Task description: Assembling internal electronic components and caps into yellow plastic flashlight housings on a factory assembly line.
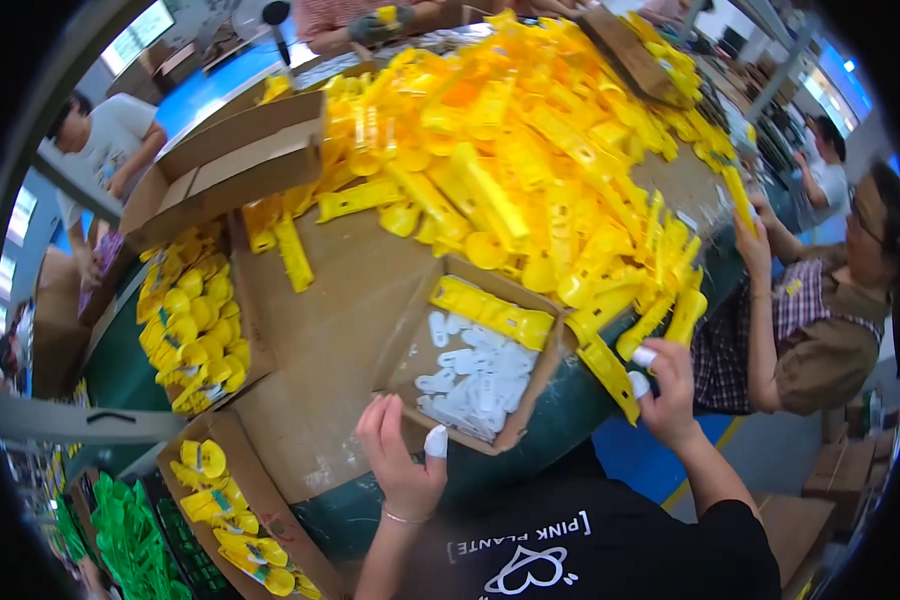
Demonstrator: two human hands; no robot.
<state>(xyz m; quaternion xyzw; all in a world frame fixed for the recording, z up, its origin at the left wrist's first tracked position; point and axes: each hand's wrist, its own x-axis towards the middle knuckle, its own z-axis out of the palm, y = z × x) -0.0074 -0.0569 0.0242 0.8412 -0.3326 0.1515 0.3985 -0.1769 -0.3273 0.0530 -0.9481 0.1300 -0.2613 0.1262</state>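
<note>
My left hand is at the near left edge of a small cardboard box, thumb and fingers apart, holding nothing. A white cover wraps its thumb. In the box lie a heap of small flat white plastic pieces and a long yellow plastic part along the far side. My right hand, white covers on its thumb and index finger, reaches to the pile's near right edge, fingers apart. A long yellow plastic strip with a slot lies beside its thumb, and a round-ended yellow part lies just beyond its fingers.
A large pile of yellow plastic parts covers the table's far side. Boxes of yellow round-cupped parts stand at left, with green plastic parts lower left. A co-worker at right holds a yellow part; other people stand around.
</note>
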